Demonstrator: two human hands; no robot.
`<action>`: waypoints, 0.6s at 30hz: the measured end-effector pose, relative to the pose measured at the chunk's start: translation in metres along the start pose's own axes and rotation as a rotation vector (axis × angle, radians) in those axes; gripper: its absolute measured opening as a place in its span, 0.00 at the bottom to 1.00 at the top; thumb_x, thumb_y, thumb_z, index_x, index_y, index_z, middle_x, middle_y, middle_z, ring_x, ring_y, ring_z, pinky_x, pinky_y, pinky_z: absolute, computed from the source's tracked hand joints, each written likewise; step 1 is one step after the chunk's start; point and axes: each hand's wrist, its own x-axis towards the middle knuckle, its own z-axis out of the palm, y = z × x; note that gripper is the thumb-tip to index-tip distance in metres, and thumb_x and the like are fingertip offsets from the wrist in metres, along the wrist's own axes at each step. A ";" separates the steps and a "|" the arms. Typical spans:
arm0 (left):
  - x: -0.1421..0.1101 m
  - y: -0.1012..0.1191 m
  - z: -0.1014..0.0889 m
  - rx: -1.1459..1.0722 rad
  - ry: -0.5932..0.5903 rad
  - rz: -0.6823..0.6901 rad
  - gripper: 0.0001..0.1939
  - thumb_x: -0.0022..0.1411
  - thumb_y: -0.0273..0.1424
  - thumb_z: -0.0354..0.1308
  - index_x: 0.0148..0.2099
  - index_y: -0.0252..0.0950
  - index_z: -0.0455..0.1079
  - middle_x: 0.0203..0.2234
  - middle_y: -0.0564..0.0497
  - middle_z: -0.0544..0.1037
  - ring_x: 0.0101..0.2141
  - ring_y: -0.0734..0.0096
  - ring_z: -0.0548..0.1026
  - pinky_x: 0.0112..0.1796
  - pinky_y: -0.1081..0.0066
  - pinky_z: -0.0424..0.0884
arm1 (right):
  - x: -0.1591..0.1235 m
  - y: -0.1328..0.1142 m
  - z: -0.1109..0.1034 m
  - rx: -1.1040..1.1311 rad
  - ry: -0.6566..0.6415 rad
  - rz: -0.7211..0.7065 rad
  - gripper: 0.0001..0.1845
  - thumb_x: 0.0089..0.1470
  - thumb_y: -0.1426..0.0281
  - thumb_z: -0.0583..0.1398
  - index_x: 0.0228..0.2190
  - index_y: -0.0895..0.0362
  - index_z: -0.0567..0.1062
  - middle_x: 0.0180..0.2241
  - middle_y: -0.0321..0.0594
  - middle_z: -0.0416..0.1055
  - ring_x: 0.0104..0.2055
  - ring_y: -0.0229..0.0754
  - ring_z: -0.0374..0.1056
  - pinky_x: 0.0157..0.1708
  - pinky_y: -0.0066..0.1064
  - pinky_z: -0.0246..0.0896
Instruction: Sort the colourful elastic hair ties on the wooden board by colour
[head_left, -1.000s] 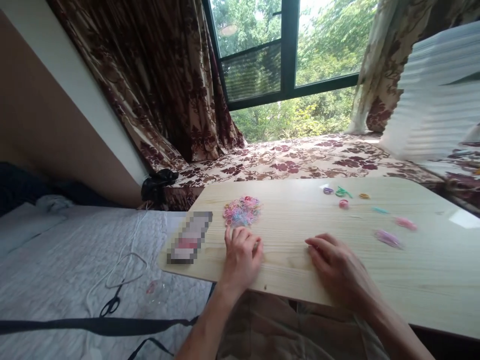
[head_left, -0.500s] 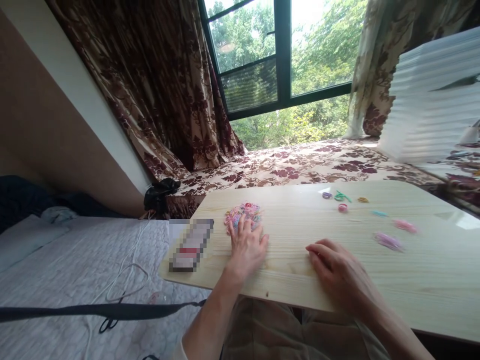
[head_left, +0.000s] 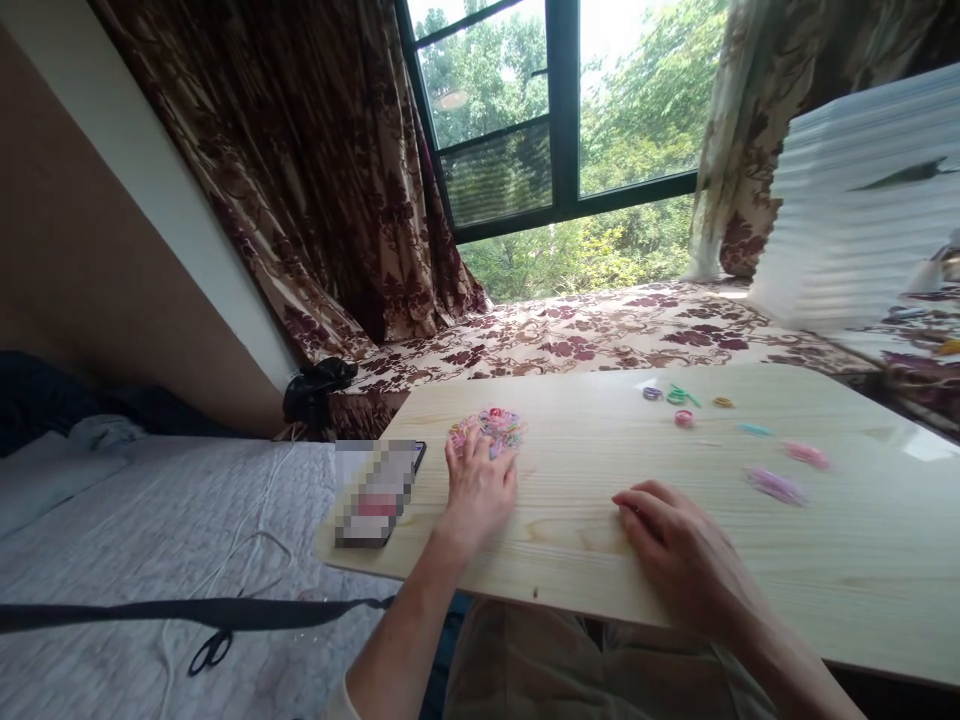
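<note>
A tangled heap of small, many-coloured elastic bands (head_left: 495, 425) lies at the left of the pale wooden table (head_left: 570, 545). My left hand (head_left: 480, 485) reaches onto its near edge, fingers spread and touching the bands. Farther right, my right hand (head_left: 679, 530) rests on the tabletop with thumb and fingers together; anything between them is hidden. Small colour groups lie beyond it: purple bands (head_left: 652, 394), green bands (head_left: 679, 396), a red-pink bunch (head_left: 683, 419), yellow bands (head_left: 722, 402), blue bands (head_left: 755, 430), pink bands (head_left: 806, 455) and lilac bands (head_left: 777, 486).
A phone (head_left: 382, 495) with a blurred-out screen lies at the table's left end. Scissors (head_left: 210, 652), a dark strap (head_left: 187, 613) and a white cable (head_left: 259, 535) are on the bed at left. A flowered window ledge (head_left: 562, 335) runs behind the table.
My left hand has shifted slightly left and towards me, its fingers still at the heap's near side. My right hand stays in place. The view has moved a little.
</note>
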 end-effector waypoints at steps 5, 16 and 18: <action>-0.013 0.000 -0.004 -0.020 0.002 0.044 0.12 0.64 0.29 0.52 0.44 0.43 0.76 0.48 0.45 0.74 0.61 0.52 0.60 0.61 0.39 0.49 | 0.000 0.000 0.001 0.000 0.002 -0.007 0.14 0.58 0.65 0.52 0.32 0.52 0.77 0.34 0.39 0.76 0.36 0.42 0.73 0.35 0.33 0.66; -0.003 -0.006 -0.011 -0.011 0.015 0.004 0.15 0.65 0.27 0.51 0.48 0.43 0.76 0.48 0.44 0.74 0.60 0.53 0.60 0.59 0.40 0.51 | 0.000 0.001 0.001 -0.012 0.002 -0.020 0.14 0.59 0.65 0.52 0.33 0.53 0.77 0.34 0.39 0.76 0.36 0.42 0.73 0.36 0.33 0.66; 0.001 -0.006 -0.011 -0.017 0.005 0.003 0.16 0.64 0.25 0.51 0.48 0.43 0.76 0.48 0.44 0.74 0.61 0.53 0.59 0.60 0.40 0.50 | 0.000 0.002 0.001 -0.016 0.000 -0.016 0.15 0.59 0.65 0.52 0.33 0.53 0.77 0.35 0.39 0.76 0.36 0.42 0.73 0.37 0.33 0.66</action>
